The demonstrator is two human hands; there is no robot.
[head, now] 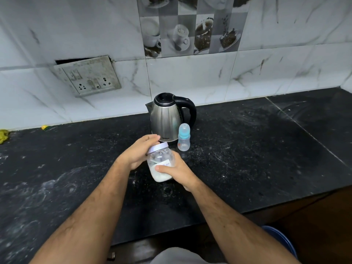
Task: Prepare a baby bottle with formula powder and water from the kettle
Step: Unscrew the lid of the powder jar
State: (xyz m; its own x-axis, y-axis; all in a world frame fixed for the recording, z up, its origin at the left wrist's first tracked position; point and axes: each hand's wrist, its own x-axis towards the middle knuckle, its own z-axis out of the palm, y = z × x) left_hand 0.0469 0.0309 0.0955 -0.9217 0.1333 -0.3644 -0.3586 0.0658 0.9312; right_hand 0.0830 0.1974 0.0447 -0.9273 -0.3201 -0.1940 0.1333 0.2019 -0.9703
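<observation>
Clear plastic jar [161,164], partly filled with white powder, is gripped low by the right hand [178,173], fingers curled around it; its lid [158,147] is clasped by the left hand [137,152]. Probably light, slippery. Beyond, on the bench [247,159]: capped baby bottle [184,137], steel kettle [167,118].

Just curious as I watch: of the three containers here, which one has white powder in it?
The clear jar held in both hands, white lid on. The baby bottle looks empty, and the steel kettle hides its contents.
</observation>
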